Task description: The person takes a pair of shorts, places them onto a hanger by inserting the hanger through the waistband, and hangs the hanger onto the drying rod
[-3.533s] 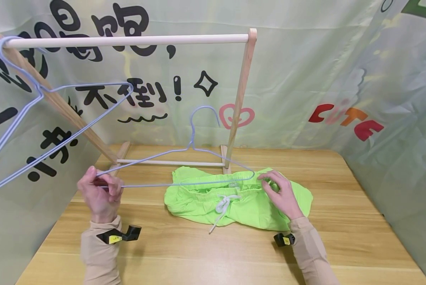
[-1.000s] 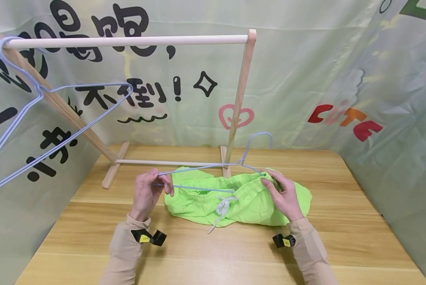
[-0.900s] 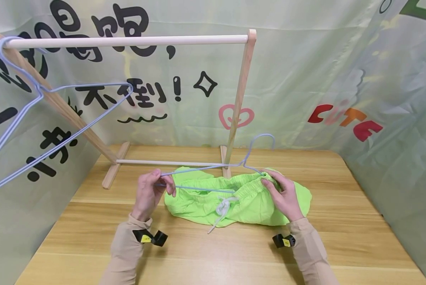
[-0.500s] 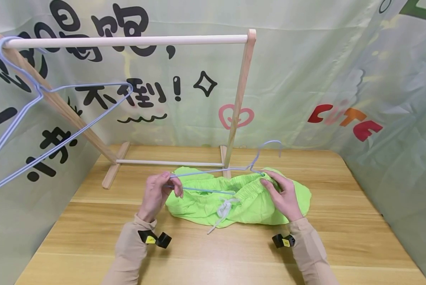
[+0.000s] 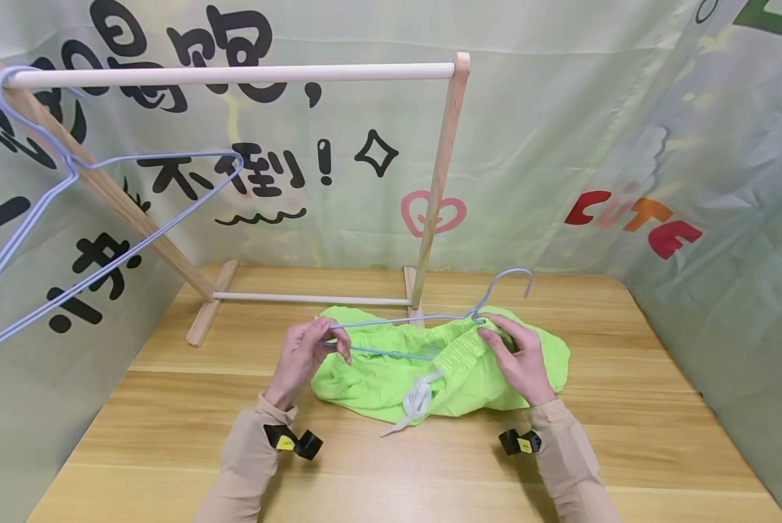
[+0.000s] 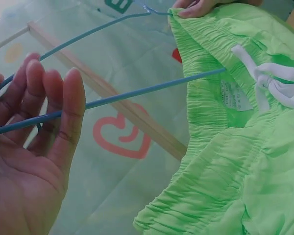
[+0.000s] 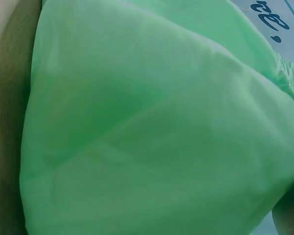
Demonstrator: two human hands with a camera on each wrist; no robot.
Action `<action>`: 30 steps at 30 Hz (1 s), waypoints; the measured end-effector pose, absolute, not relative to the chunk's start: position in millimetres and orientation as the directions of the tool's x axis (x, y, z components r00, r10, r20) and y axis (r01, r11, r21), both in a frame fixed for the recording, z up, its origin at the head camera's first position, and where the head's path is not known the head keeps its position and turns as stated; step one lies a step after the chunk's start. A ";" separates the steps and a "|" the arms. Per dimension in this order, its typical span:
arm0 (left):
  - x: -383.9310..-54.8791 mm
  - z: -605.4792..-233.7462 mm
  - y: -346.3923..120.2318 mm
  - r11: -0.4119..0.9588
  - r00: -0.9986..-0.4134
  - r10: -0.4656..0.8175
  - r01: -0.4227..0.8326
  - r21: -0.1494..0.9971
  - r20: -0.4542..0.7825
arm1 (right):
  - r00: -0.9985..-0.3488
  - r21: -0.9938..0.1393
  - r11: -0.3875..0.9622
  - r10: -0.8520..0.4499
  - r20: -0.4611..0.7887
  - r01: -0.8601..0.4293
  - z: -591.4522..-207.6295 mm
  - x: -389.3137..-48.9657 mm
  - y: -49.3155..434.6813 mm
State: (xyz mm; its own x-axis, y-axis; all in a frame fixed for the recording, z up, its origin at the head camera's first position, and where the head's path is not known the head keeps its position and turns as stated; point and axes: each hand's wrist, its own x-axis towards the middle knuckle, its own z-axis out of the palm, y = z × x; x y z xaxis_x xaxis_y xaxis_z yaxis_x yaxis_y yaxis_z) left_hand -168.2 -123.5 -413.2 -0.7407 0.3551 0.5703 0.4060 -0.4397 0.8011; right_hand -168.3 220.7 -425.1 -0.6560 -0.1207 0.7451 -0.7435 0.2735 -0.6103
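Lime green shorts (image 5: 377,392) with an elastic waistband and a white drawstring (image 5: 417,399) lie on the table. A thin blue wire hanger (image 5: 391,320) reaches into the waist opening; its right end is hidden inside the cloth and its hook stands up at the right. With curled fingers my left hand (image 5: 306,356) holds the hanger's left end, seen also in the left wrist view with the bottom bar (image 6: 152,89) crossing the fingers. My right hand (image 5: 520,354) pinches the waistband's right side near the hanger's neck. Green cloth fills most of the right wrist view.
Behind the shorts stands a wooden rack with a white top rail (image 5: 247,73) and a lower bar (image 5: 312,298). More blue hangers (image 5: 158,155) hang at its left end. A printed curtain (image 5: 528,145) surrounds the wooden table (image 5: 430,472).
My left hand has carried the hanger rightward and its right end has gone into the waistband. The right hand, nearly still, has gripped the waistband. The drawstring has shifted slightly.
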 end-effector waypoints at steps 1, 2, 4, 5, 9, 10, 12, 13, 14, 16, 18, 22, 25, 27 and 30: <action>-168.6 -413.4 -123.4 -0.435 -0.745 0.350 0.407 0.803 0.567 | -0.647 -0.604 0.265 -0.115 0.754 -0.752 -425.1 -168.6 220.6; -168.7 -413.6 -123.3 -0.430 -0.751 0.346 0.406 0.806 0.562 | -0.636 -0.596 0.260 -0.107 0.764 -0.760 -425.1 -169.0 220.5; -168.3 -413.4 -123.1 -0.417 -0.764 0.338 0.402 0.815 0.550 | -0.612 -0.578 0.248 -0.091 0.785 -0.778 -424.8 -169.6 220.0; -168.0 -412.9 -122.7 -0.404 -0.770 0.332 0.406 0.820 0.544 | -0.601 -0.569 0.244 -0.080 0.795 -0.785 -424.1 -169.7 219.6; -166.9 -410.5 -119.7 -0.252 -0.821 0.308 0.417 0.873 0.481 | -0.583 -0.562 0.242 -0.024 0.812 -0.791 -421.8 -168.3 219.4; -166.6 -410.2 -118.6 -0.191 -0.836 0.304 0.416 0.889 0.457 | -0.586 -0.566 0.243 -0.011 0.811 -0.788 -421.3 -167.8 219.6; -166.3 -411.1 -116.2 -0.058 -0.862 0.308 0.406 0.912 0.403 | -0.595 -0.580 0.247 0.013 0.803 -0.777 -421.0 -166.8 220.1; -166.0 -411.9 -114.9 0.015 -0.870 0.316 0.404 0.914 0.379 | -0.599 -0.585 0.248 0.023 0.801 -0.772 -421.0 -166.4 220.3; -165.6 -413.2 -113.6 0.086 -0.873 0.331 0.406 0.910 0.358 | -0.603 -0.590 0.250 0.027 0.797 -0.768 -421.1 -166.2 220.4; -164.9 -416.4 -111.0 0.213 -0.869 0.373 0.422 0.882 0.325 | -0.608 -0.596 0.256 0.036 0.793 -0.761 -421.5 -166.1 220.7; -163.9 -419.5 -108.5 0.322 -0.853 0.421 0.458 0.829 0.308 | -0.609 -0.597 0.262 0.044 0.792 -0.758 -421.7 -166.2 220.6; -161.7 -426.0 -104.4 0.467 -0.819 0.502 0.527 0.710 0.278 | -0.604 -0.595 0.267 0.055 0.795 -0.758 -421.7 -166.6 220.4; -160.5 -430.4 -102.4 0.544 -0.799 0.544 0.569 0.617 0.257 | -0.605 -0.596 0.267 0.059 0.794 -0.757 -421.9 -166.8 220.4; -160.0 -431.8 -101.3 0.582 -0.790 0.562 0.588 0.562 0.244 | -0.608 -0.599 0.265 0.060 0.792 -0.755 -421.9 -166.7 220.3; -160.1 -433.3 -99.9 0.619 -0.787 0.570 0.601 0.507 0.236 | -0.609 -0.601 0.264 0.061 0.791 -0.754 -421.8 -166.7 220.0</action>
State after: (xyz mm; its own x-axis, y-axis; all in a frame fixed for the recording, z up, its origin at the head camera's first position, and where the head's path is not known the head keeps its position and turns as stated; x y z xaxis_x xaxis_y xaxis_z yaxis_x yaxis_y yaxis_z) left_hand -160.1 -99.9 -433.3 -0.7867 0.5705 0.2360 0.6005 0.6185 0.5068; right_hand -166.7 220.0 -421.8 -0.6091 0.0610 0.7908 -0.7543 0.2635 -0.6013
